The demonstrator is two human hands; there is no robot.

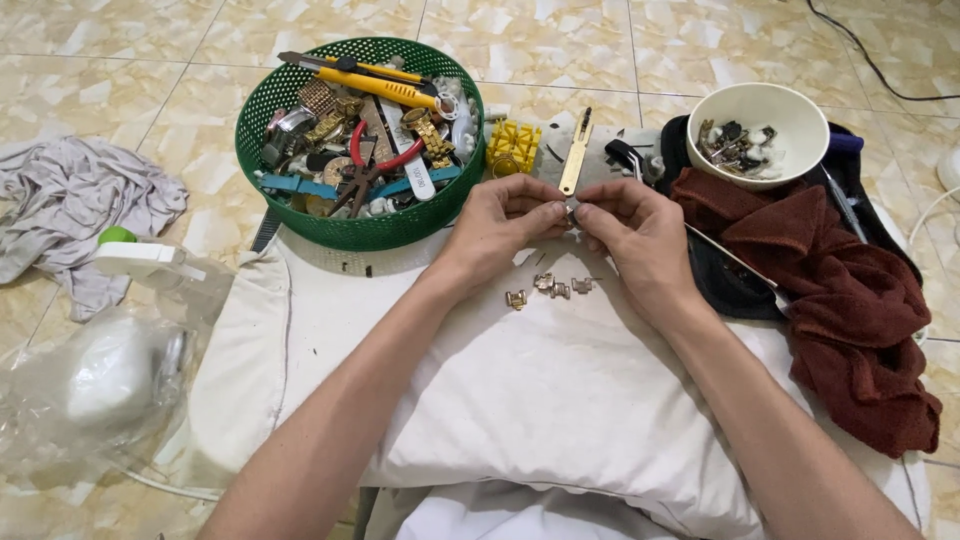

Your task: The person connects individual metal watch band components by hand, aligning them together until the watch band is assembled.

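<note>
Left hand [505, 215] and right hand [630, 225] both pinching a small metal piece [569, 210] (links [550, 288] below).

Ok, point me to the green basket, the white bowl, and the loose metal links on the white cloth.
green basket [330, 225], head view, front wall of the mesh.
white bowl [800, 110], head view, bare inner wall.
loose metal links [552, 288], head view, middle link of the row.

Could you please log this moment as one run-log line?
left hand + right hand: pinching small metal part together | links: loose on white cloth | green basket: tools | bowl: parts
</note>
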